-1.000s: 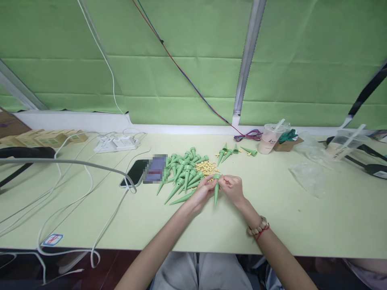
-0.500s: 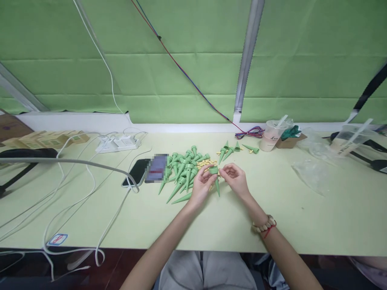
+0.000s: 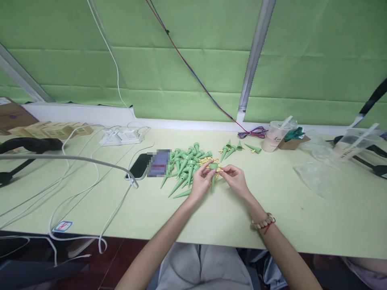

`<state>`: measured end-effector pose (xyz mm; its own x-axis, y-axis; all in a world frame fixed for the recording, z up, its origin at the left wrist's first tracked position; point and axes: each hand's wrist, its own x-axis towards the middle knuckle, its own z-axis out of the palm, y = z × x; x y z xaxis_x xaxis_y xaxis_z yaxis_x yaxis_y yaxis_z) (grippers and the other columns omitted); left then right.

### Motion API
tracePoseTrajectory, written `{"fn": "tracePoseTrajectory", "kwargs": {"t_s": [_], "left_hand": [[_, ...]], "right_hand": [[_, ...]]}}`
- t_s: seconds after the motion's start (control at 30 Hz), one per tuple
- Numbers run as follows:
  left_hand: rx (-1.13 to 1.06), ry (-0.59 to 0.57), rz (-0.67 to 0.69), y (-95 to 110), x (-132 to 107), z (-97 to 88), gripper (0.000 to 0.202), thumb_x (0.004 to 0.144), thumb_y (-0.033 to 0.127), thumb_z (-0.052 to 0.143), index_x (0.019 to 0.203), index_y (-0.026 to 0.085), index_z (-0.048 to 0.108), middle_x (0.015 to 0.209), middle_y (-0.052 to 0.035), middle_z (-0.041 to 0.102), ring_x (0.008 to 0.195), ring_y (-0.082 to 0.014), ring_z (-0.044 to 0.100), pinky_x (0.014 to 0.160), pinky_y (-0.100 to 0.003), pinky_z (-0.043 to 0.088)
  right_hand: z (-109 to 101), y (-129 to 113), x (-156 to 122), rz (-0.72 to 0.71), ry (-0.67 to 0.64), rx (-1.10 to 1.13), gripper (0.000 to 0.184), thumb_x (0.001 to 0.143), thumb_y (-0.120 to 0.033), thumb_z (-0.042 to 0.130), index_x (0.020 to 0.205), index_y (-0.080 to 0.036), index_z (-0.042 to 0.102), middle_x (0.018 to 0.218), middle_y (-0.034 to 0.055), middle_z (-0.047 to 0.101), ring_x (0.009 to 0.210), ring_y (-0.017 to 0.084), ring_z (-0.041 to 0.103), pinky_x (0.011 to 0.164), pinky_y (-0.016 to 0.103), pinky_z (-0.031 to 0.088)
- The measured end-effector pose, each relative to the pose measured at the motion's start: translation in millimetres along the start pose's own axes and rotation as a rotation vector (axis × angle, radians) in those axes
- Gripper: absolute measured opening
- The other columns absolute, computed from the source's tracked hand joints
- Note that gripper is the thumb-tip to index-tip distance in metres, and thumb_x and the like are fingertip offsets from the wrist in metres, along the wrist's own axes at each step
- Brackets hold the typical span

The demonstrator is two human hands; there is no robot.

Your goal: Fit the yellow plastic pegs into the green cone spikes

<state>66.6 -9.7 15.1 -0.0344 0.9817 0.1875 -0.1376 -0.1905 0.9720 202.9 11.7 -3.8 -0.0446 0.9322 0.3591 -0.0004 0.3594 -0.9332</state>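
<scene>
1. Head view: a green plastic cone-shaped spike (image 3: 213, 177) is held upright, point down, just above the pale green desk (image 3: 272, 209), near the middle of the scene and just right of a heap of green plastic spikes (image 3: 184, 169).
2. The spike's wide top collar is pinched by the left hand (image 3: 202, 183), its fingers (image 3: 208, 168) closed round the collar.
3. The right hand (image 3: 235, 179) is brought to the collar from the right, thumb and forefinger pressed together on what seems to be a small yellow plastic piece (image 3: 220, 170); it is too small for its shape to be told.
4. The step would be done well by keeping the spike steady and upright with the left hand, the collar turned towards the right, and by lining up the small piece squarely before it is pressed, so that nothing slips or jams.
5. A scatter of small yellow plastic pieces (image 3: 208, 162) lies just beyond the hands; a dark smartphone (image 3: 139, 166) lies to the left, and a clear plastic drink cup (image 3: 272, 137) stands at the far right.
</scene>
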Motion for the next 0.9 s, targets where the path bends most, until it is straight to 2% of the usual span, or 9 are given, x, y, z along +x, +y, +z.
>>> {"fn": "tracePoseTrajectory", "kwargs": {"t_s": [0.2, 0.3, 0.4, 0.53, 0.67, 0.77, 0.9], "left_hand": [[-0.057, 0.029, -0.166, 1.1, 2.0, -0.2, 0.056, 0.060, 0.038, 0.071, 0.108, 0.012, 0.059, 0.060, -0.0005, 0.061, 0.058, -0.0117, 0.054, 0.060, -0.023, 0.041], [-0.058, 0.057, -0.213, 0.5, 1.9, 0.1, 0.061, 0.058, 0.039, 0.072, 0.110, 0.008, 0.059, 0.061, -0.0024, 0.063, 0.054, -0.0114, 0.053, 0.057, -0.023, 0.041], [-0.029, 0.042, -0.137, -0.7, 1.7, -0.4, 0.059, 0.062, 0.039, 0.069, 0.111, 0.009, 0.059, 0.058, -0.0004, 0.060, 0.055, -0.0106, 0.052, 0.058, -0.023, 0.041], [0.087, 0.042, 0.064, -0.2, 1.5, -2.3, 0.047, 0.069, 0.033, 0.064, 0.112, 0.014, 0.060, 0.058, 0.0028, 0.054, 0.058, -0.0096, 0.049, 0.062, -0.023, 0.041], [0.218, 0.043, 0.159, 2.8, -0.1, -4.3, 0.041, 0.070, 0.029, 0.061, 0.108, 0.016, 0.063, 0.064, 0.0013, 0.057, 0.061, -0.0102, 0.048, 0.064, -0.023, 0.040], [0.245, 0.038, 0.162, 1.9, -1.5, -4.8, 0.040, 0.070, 0.029, 0.059, 0.107, 0.016, 0.063, 0.062, 0.0012, 0.055, 0.059, -0.0106, 0.046, 0.062, -0.023, 0.039], [0.229, 0.050, 0.098, -4.3, -1.4, -4.4, 0.041, 0.073, 0.032, 0.056, 0.109, 0.013, 0.060, 0.050, 0.0056, 0.036, 0.049, -0.0079, 0.035, 0.051, -0.021, 0.031]], "right_hand": [[-4.6, -5.7, -1.2, -0.166, -0.004, -0.154, 0.014, 0.071, -0.030, 0.066, 0.065, -0.018, 0.060, 0.070, 0.0036, 0.061, 0.071, 0.017, 0.059, 0.069, 0.031, 0.047], [-6.0, -8.9, -2.2, -0.245, -0.015, -0.211, 0.013, 0.072, -0.028, 0.065, 0.064, -0.019, 0.061, 0.073, 0.0051, 0.063, 0.075, 0.018, 0.059, 0.073, 0.032, 0.046], [-4.9, -8.8, -1.6, -0.188, -0.011, -0.181, 0.015, 0.071, -0.031, 0.066, 0.067, -0.018, 0.061, 0.075, 0.0054, 0.063, 0.075, 0.018, 0.060, 0.072, 0.032, 0.048], [-2.1, -4.3, 1.8, -0.011, -0.025, -0.058, 0.025, 0.068, -0.040, 0.067, 0.078, -0.018, 0.060, 0.077, 0.0052, 0.064, 0.067, 0.016, 0.060, 0.064, 0.031, 0.050], [-0.3, 1.4, 3.1, 0.075, -0.054, 0.053, 0.029, 0.066, -0.045, 0.067, 0.068, -0.018, 0.056, 0.070, 0.0047, 0.065, 0.067, 0.018, 0.063, 0.067, 0.032, 0.051], [-0.5, 3.7, 0.9, 0.028, -0.021, 0.016, 0.028, 0.065, -0.043, 0.068, 0.066, -0.018, 0.055, 0.071, 0.0045, 0.065, 0.071, 0.019, 0.063, 0.071, 0.034, 0.050], [-2.1, 1.5, -2.7, -0.128, -0.017, -0.181, 0.020, 0.072, -0.035, 0.065, 0.064, -0.019, 0.058, 0.079, 0.0059, 0.064, 0.081, 0.020, 0.060, 0.079, 0.036, 0.048]]}}
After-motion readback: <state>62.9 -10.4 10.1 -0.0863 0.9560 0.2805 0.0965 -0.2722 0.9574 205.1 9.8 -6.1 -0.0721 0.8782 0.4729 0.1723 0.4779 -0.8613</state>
